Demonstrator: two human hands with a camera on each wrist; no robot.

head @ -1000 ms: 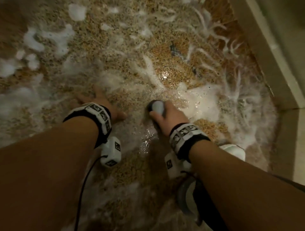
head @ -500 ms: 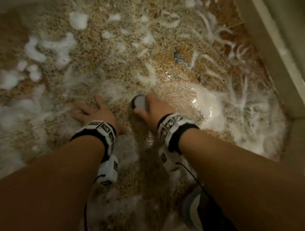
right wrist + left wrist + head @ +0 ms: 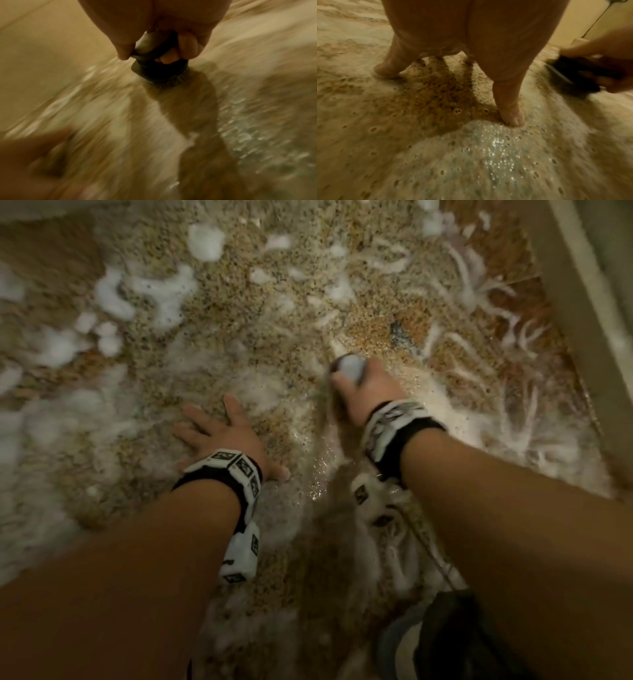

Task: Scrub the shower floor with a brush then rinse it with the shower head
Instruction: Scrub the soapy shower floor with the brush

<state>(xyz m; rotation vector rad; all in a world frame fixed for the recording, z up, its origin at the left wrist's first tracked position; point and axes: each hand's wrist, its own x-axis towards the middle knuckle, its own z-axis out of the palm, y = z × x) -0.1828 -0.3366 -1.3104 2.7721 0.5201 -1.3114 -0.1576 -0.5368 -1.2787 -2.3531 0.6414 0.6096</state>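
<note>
The shower floor [image 3: 239,313] is speckled tan pebble, wet and covered with white foam. My right hand [image 3: 363,392] grips a small round dark brush [image 3: 349,368] with a pale top, its bristles pressed on the floor. In the right wrist view the brush [image 3: 159,70] shows under my curled fingers [image 3: 187,46], with motion blur all round. My left hand [image 3: 219,429] lies flat on the floor, fingers spread, to the left of the brush. In the left wrist view its fingers [image 3: 510,112] press into the foam, and the brush [image 3: 573,73] is at the right. No shower head is in view.
A pale raised curb or wall [image 3: 589,302] runs along the right side of the floor. Thick foam patches [image 3: 150,289] lie at the left and far side. A dark and white object [image 3: 442,638] lies near my right forearm at the bottom.
My right hand has swept the brush left, then forward and to the right across the foam. My left hand has stayed flat on the floor.
</note>
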